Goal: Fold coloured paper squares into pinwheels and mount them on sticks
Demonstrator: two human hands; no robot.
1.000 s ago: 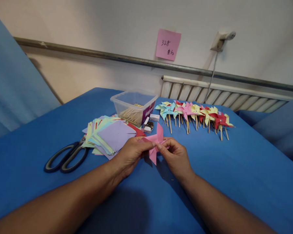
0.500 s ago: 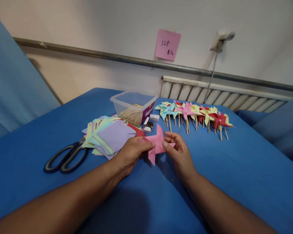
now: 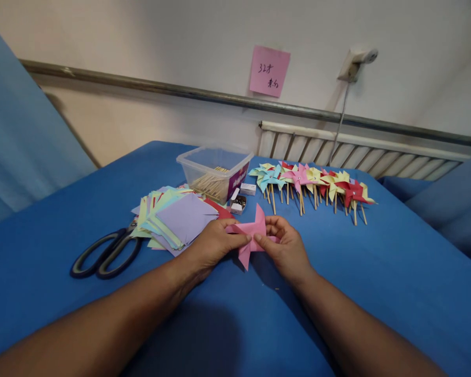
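Pink four-bladed paper pinwheel (image 3: 256, 229) is being held between the hands: left hand (image 3: 216, 241) is pinching it, right hand (image 3: 286, 245) is now re-gripping, thumb nearer centre, apparently steadying folds; rear fingers are staying hidden.

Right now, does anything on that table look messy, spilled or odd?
Only slight untidiness: the paper stack lies fanned unevenly, overlapping the scissors, and a tiny speck lies on the table near the right hand. Nothing looks damaged.
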